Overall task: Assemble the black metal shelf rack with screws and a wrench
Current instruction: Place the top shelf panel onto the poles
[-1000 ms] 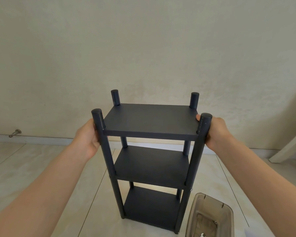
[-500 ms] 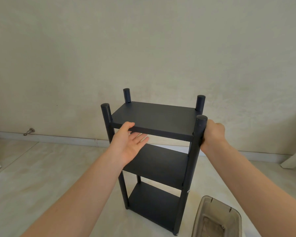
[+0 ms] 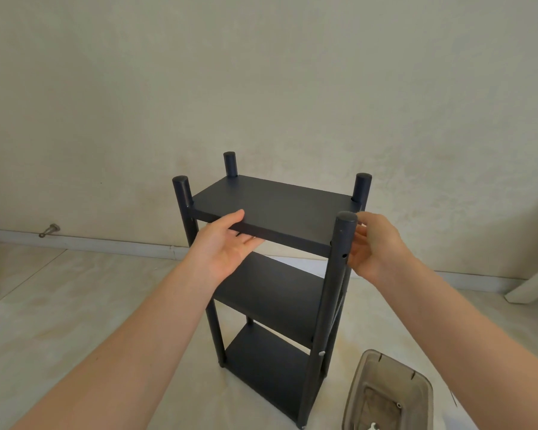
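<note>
The black metal shelf rack (image 3: 280,206) stands upright on the floor, with three shelves and four round posts. My left hand (image 3: 224,246) holds the front edge of the top shelf, thumb on top and fingers underneath. My right hand (image 3: 376,246) is just right of the near right post (image 3: 339,274), fingers loosely spread and touching it near its top. A small pale screw head (image 3: 321,353) shows low on that post. No wrench is in view.
A translucent brown plastic container (image 3: 359,386) sits on the floor at the lower right of the rack, with a small white part (image 3: 373,426) inside. The wall is close behind. A white slanted leg (image 3: 531,283) stands far right, a metal doorstop (image 3: 48,230) on the baseboard at left.
My left hand left the near left post and took the top shelf's front edge. My right hand loosened its grip on the near right post. The rack has turned slightly.
</note>
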`<move>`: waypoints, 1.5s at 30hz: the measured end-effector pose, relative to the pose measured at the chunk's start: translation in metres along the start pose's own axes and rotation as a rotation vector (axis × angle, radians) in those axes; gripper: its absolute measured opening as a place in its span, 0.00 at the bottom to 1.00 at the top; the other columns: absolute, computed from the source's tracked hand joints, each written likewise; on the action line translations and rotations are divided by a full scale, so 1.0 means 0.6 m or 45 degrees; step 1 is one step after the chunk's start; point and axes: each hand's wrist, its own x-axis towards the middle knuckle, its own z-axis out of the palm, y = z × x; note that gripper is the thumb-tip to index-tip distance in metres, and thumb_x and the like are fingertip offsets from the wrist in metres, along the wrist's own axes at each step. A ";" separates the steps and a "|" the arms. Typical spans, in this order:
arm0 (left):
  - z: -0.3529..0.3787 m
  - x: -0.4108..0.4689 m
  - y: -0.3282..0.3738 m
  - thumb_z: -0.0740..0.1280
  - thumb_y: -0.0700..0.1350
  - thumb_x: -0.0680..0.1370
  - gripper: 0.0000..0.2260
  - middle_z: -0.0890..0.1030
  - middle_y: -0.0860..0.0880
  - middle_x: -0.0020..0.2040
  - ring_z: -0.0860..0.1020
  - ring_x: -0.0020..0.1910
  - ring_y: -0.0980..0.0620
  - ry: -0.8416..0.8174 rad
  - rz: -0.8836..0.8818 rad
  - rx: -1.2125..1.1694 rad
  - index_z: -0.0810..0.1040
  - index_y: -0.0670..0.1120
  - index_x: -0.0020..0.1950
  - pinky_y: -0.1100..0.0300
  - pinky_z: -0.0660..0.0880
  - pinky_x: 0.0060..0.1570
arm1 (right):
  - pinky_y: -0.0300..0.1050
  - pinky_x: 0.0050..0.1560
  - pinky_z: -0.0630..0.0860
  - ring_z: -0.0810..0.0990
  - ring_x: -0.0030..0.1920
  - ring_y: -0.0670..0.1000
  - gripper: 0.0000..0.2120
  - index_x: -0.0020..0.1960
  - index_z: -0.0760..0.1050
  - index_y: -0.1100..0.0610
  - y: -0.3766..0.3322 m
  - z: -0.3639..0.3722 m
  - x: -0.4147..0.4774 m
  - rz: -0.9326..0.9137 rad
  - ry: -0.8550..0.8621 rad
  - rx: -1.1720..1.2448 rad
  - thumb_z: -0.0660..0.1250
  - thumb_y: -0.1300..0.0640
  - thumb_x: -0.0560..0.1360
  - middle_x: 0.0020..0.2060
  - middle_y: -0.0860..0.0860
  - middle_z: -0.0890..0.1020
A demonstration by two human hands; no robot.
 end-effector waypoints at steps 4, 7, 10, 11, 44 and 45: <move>-0.013 0.003 0.012 0.67 0.32 0.78 0.16 0.85 0.37 0.53 0.85 0.50 0.36 -0.043 0.011 -0.006 0.74 0.41 0.65 0.42 0.82 0.36 | 0.44 0.29 0.79 0.83 0.29 0.54 0.06 0.53 0.73 0.60 -0.007 -0.015 -0.010 0.049 -0.193 -0.084 0.65 0.63 0.76 0.38 0.55 0.79; -0.024 0.008 0.020 0.67 0.32 0.77 0.18 0.84 0.37 0.55 0.84 0.52 0.37 -0.054 0.014 0.034 0.73 0.41 0.66 0.43 0.82 0.38 | 0.43 0.31 0.79 0.84 0.32 0.55 0.04 0.47 0.74 0.60 -0.007 -0.028 -0.014 0.072 -0.284 -0.162 0.69 0.61 0.75 0.36 0.55 0.81; -0.032 0.007 0.031 0.69 0.32 0.74 0.19 0.84 0.39 0.56 0.84 0.53 0.38 -0.054 0.019 0.065 0.73 0.41 0.65 0.44 0.83 0.40 | 0.46 0.34 0.81 0.86 0.38 0.58 0.05 0.49 0.77 0.60 -0.011 -0.040 -0.014 0.103 -0.367 -0.234 0.70 0.59 0.75 0.35 0.55 0.84; -0.034 0.007 0.034 0.69 0.33 0.73 0.21 0.84 0.39 0.56 0.84 0.53 0.39 -0.059 0.019 0.077 0.74 0.41 0.65 0.44 0.83 0.41 | 0.46 0.36 0.82 0.86 0.40 0.59 0.05 0.50 0.78 0.60 -0.012 -0.042 -0.014 0.111 -0.390 -0.252 0.69 0.58 0.76 0.36 0.56 0.85; 0.014 -0.046 -0.051 0.71 0.42 0.72 0.28 0.81 0.42 0.64 0.81 0.62 0.42 -0.249 -0.055 0.304 0.71 0.45 0.72 0.49 0.82 0.52 | 0.55 0.48 0.84 0.84 0.45 0.56 0.15 0.55 0.78 0.63 0.002 -0.008 0.016 -0.034 -0.216 -0.391 0.74 0.54 0.74 0.44 0.56 0.81; 0.013 -0.046 -0.050 0.70 0.42 0.72 0.27 0.81 0.42 0.64 0.81 0.61 0.42 -0.261 -0.060 0.313 0.71 0.44 0.72 0.50 0.83 0.51 | 0.55 0.47 0.84 0.84 0.44 0.55 0.15 0.55 0.79 0.63 0.003 -0.010 0.014 -0.045 -0.219 -0.417 0.74 0.53 0.74 0.43 0.56 0.81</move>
